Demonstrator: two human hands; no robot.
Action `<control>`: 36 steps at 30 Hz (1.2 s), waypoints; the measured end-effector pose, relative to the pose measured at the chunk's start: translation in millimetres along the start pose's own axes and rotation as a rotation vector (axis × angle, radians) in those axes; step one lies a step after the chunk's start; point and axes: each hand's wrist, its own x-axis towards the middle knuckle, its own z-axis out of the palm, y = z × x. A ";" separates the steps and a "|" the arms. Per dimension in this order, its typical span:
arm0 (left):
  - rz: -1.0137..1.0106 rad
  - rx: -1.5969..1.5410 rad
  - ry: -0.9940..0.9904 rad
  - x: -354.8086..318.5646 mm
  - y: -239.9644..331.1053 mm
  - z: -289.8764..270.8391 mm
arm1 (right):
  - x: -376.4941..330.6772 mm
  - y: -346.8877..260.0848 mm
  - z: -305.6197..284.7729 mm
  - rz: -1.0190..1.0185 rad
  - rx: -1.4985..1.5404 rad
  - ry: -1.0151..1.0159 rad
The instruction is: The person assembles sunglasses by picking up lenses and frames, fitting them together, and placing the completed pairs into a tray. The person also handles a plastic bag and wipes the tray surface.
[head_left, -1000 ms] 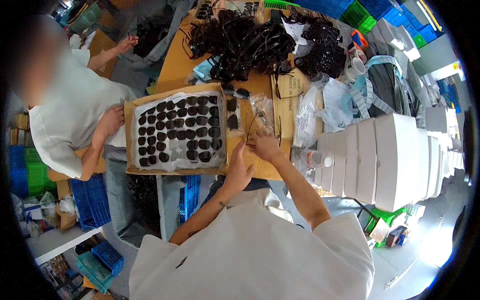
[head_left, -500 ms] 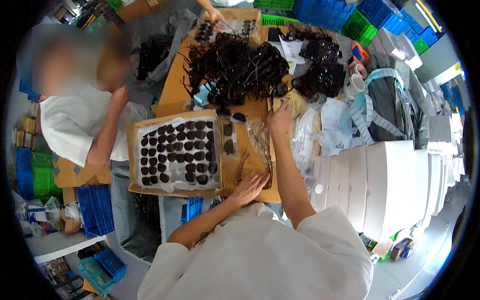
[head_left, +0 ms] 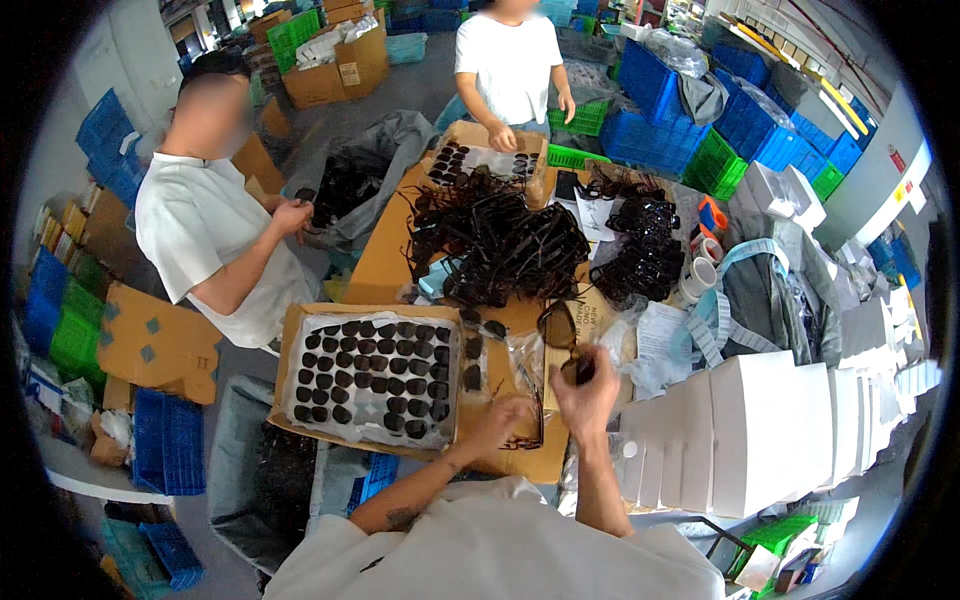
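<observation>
One pair of sunglasses [head_left: 556, 325] is clamped in the fingers of the right hand [head_left: 588, 395]; those of the blurred left hand [head_left: 499, 425] cannot be judged.

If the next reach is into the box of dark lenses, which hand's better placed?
Probably left: the left hand is nearer the box; the right hand is farther off and holds sunglasses.

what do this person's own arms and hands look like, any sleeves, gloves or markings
The sleeves are white and short. The left forearm has a dark, tattoo-like mark. The left hand and right hand are gloveless.
</observation>
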 end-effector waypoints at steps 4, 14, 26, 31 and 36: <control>-0.135 -0.776 0.112 -35.4 37.4 -64.3 | -55.4 -29.4 -11.3 0.355 1.027 -0.301; 0.022 -0.963 0.455 -87.2 104.0 -85.1 | -138.3 -32.4 56.2 1.032 1.385 -0.768; 0.103 -0.349 0.644 -132.9 100.7 -58.2 | -153.1 -30.2 83.0 0.094 0.593 -0.787; -0.039 -0.212 0.798 -148.8 83.1 -38.6 | -181.6 -22.7 116.8 0.335 0.387 -0.746; -0.071 -0.806 1.173 -162.7 59.8 -67.6 | -174.1 1.0 123.5 0.738 0.850 -0.920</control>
